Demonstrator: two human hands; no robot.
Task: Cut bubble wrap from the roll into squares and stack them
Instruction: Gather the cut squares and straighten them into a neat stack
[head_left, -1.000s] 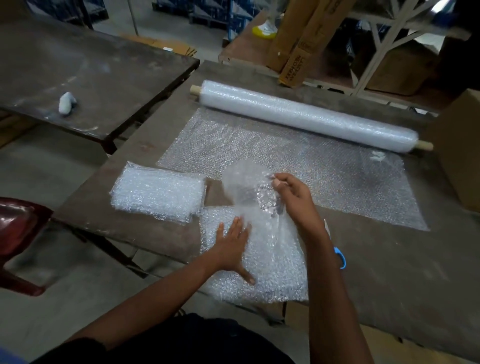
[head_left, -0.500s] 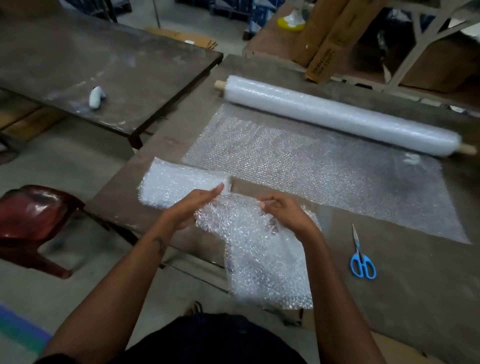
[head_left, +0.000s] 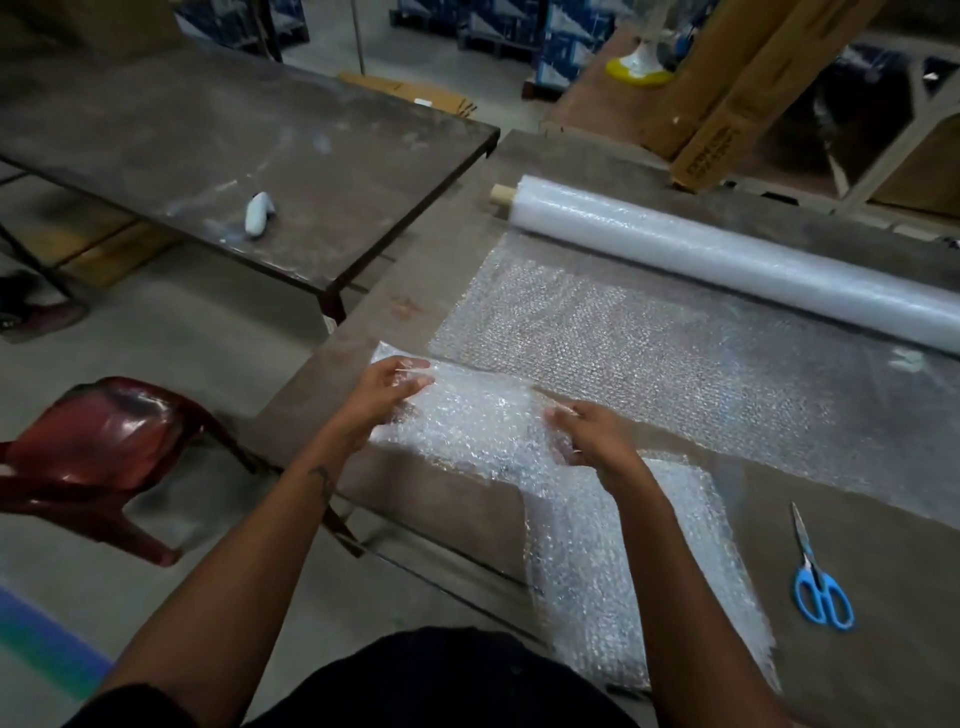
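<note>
Both hands hold a cut bubble wrap square at the counter's near edge.
Left hand (head_left: 387, 387) and right hand (head_left: 587, 434) pinch the square (head_left: 483, 421) over the stack (head_left: 400, 358); another piece (head_left: 634, 561) overhangs the counter (head_left: 883, 649); scissors (head_left: 818, 577) right, unrolled sheet (head_left: 675, 353) and roll (head_left: 727, 254) beyond.

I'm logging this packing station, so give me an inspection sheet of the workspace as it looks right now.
Surface: dark worn table, scuffed.
Job's things: bubble wrap roll at the far edge, a sheet unrolled toward the person; cut piece held over the stack; another piece at the near edge; blue scissors lying to the right.
Clutter: small white object on the neighbouring table.
Grippers: left hand and right hand each grip the cut piece.
Cables: nothing seen.
Surroundings: red chair, cardboard boxes, concrete floor.
</note>
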